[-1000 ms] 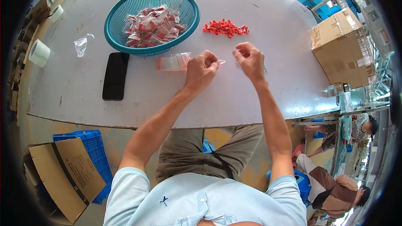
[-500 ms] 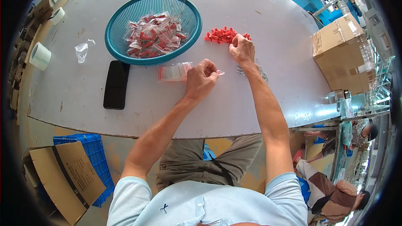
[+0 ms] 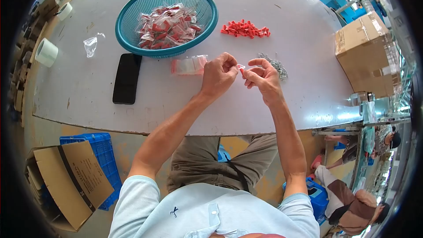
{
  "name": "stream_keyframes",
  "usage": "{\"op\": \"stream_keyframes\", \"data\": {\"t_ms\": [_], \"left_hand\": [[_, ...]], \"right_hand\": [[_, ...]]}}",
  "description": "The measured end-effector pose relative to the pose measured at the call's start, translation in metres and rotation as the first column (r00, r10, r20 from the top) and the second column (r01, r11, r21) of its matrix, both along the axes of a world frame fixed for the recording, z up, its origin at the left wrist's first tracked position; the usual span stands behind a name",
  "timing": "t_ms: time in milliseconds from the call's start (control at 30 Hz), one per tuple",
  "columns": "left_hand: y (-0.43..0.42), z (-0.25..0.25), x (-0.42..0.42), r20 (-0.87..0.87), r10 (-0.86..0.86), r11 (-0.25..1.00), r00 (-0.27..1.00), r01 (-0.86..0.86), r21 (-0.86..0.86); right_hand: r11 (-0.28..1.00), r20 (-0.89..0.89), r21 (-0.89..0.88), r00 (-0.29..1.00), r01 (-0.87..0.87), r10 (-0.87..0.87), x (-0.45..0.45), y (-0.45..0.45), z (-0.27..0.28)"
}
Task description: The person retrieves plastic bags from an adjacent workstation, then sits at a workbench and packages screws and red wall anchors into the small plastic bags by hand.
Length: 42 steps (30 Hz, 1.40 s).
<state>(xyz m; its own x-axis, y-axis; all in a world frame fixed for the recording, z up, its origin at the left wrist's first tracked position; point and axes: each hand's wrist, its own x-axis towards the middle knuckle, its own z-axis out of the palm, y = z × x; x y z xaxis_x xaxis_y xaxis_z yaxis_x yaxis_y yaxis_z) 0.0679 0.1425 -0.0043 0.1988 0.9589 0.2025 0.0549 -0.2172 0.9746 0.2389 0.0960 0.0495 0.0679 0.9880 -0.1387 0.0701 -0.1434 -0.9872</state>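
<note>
My left hand [image 3: 219, 74] pinches a small clear plastic bag [image 3: 240, 66] by its edge. Close against its right side, my right hand [image 3: 263, 79] holds a small red piece [image 3: 242, 73] between thumb and finger, at the bag's mouth. A pile of red pieces [image 3: 245, 29] lies on the table beyond the hands. Thin metal screws or pins [image 3: 277, 67] are heaped just behind my right hand. Flat bags with red edges [image 3: 188, 65] lie left of my left hand. The teal basket [image 3: 124, 39] holds many clear bags with red pieces inside.
A black phone [image 3: 127, 79] lies on the grey table [image 3: 176, 114], left of the hands. Farther left are a crumpled bag [image 3: 90, 46] and tape rolls [image 3: 46, 53]. A cardboard box [image 3: 368, 57] stands at right. Two people sit at the lower right.
My right hand went to the red pile, then came back to the bag with a red piece. My left hand still holds the small bag. The view has shifted slightly.
</note>
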Motion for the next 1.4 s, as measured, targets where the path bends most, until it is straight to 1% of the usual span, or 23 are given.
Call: {"op": "stream_keyframes", "data": {"t_ms": [167, 267, 333, 367, 433, 467, 500, 533, 567, 633, 667, 700, 733, 767, 800, 833, 933, 1033, 1167, 1233, 1300, 1333, 1400], "left_hand": [[-0.005, -0.004, 0.004, 0.005, -0.058, 0.994, 0.998, 0.057, 0.089], [-0.004, -0.004, 0.004, -0.019, -0.087, 0.994, 0.996, 0.088, 0.064], [-0.002, -0.004, 0.003, 0.043, -0.078, 0.996, 0.996, 0.081, -0.049], [-0.003, -0.004, 0.002, 0.045, -0.076, 0.996, 0.996, 0.079, -0.051], [-0.005, -0.002, 0.003, 0.053, -0.106, 0.994, 0.993, 0.105, 0.015], [-0.008, -0.001, 0.004, 0.055, -0.114, 0.993, 0.992, 0.113, 0.015], [-0.012, 0.001, 0.004, -0.021, -0.107, 0.985, 0.994, 0.109, 0.131], [-0.015, 0.002, 0.004, -0.096, -0.089, 0.963, 0.991, 0.110, 0.245], [-0.015, 0.001, 0.005, -0.095, -0.093, 0.962, 0.991, 0.114, 0.247], [-0.015, -0.002, 0.006, -0.102, -0.065, 0.968, 0.993, 0.088, 0.236], [-0.012, -0.003, 0.005, -0.102, -0.065, 0.967, 0.993, 0.088, 0.237], [-0.008, -0.001, 0.002, 0.003, -0.155, 0.988, 0.988, 0.155, 0.021], [-0.005, 0.001, 0.000, 0.126, -0.218, 0.953, 0.968, 0.239, -0.188], [-0.005, 0.003, -0.002, 0.130, -0.217, 0.953, 0.967, 0.239, -0.187], [-0.005, 0.002, -0.003, 0.167, -0.271, 0.930, 0.948, 0.302, -0.210], [-0.006, 0.002, -0.003, 0.203, -0.324, 0.901, 0.924, 0.367, -0.230], [-0.007, 0.002, -0.003, 0.246, -0.371, 0.876, 0.895, 0.426, -0.226], [-0.009, 0.004, -0.006, 0.246, -0.415, 0.857, 0.876, 0.467, -0.219], [-0.004, 0.008, -0.008, 0.238, -0.392, 0.859, 0.888, 0.446, -0.250], [-0.006, 0.005, -0.006, 0.303, -0.319, 0.901, 0.898, 0.387, -0.198], [-0.008, 0.004, -0.003, 0.272, -0.343, 0.907, 0.899, 0.392, -0.152], [-0.010, 0.004, -0.003, 0.233, -0.361, 0.912, 0.903, 0.394, -0.112], [-0.014, 0.004, -0.003, 0.170, -0.396, 0.904, 0.902, 0.415, -0.099]], "right_hand": [[0.999, 0.025, 0.041, 0.999, 0.035, -0.036, -0.001, 0.003, -0.015], [0.995, -0.037, 0.075, 0.997, 0.064, -0.061, 0.000, 0.000, -0.028], [0.998, -0.213, 0.008, 0.976, 0.055, -0.052, 0.001, -0.004, -0.028], [0.999, -0.211, 0.005, 0.976, 0.053, -0.051, 0.001, -0.004, -0.029], [0.999, -0.010, 0.031, 0.999, 0.044, -0.044, 0.000, -0.007, -0.028], [0.998, -0.008, 0.030, 0.999, 0.052, -0.052, 0.000, -0.008, -0.030], [0.987, 0.281, 0.134, 0.951, 0.094, -0.129, -0.002, -0.007, -0.033], [0.965, 0.536, 0.242, 0.815, 0.101, -0.219, -0.004, -0.008, -0.035], [0.964, 0.536, 0.243, 0.814, 0.105, -0.224, -0.005, -0.010, -0.035], [0.922, 0.709, 0.388, 0.641, -0.006, -0.295, -0.011, -0.016, -0.026], [0.957, 0.695, 0.289, 0.687, 0.002, -0.211, -0.009, -0.019, -0.021], [0.957, 0.695, 0.291, 0.687, 0.002, -0.213, -0.006, -0.022, -0.019], [0.949, 0.601, 0.312, 0.763, 0.052, -0.239, -0.002, -0.026, -0.019], [0.940, 0.499, 0.326, 0.826, 0.101, -0.262, 0.003, -0.029, -0.019], [0.924, 0.528, 0.382, 0.815, 0.023, -0.239, 0.006, -0.030, -0.018], [0.924, 0.532, 0.382, 0.812, 0.023, -0.240, 0.007, -0.032, -0.018], [0.920, 0.502, 0.390, 0.846, -0.037, -0.178, 0.006, -0.040, -0.016], [0.948, 0.411, 0.314, 0.907, -0.047, -0.090, 0.007, -0.044, -0.018], [0.923, 0.327, 0.378, 0.922, 0.075, -0.209, 0.004, -0.052, -0.019], [0.902, 0.306, 0.415, 0.915, 0.120, -0.263, 0.003, -0.056, -0.024], [0.838, 0.314, 0.520, 0.874, 0.168, -0.371, 0.006, -0.058, -0.040], [0.836, 0.316, 0.522, 0.871, 0.170, -0.375, 0.009, -0.060, -0.044], [0.909, 0.432, 0.369, 0.831, 0.192, -0.351, 0.010, -0.062, -0.044]]}}
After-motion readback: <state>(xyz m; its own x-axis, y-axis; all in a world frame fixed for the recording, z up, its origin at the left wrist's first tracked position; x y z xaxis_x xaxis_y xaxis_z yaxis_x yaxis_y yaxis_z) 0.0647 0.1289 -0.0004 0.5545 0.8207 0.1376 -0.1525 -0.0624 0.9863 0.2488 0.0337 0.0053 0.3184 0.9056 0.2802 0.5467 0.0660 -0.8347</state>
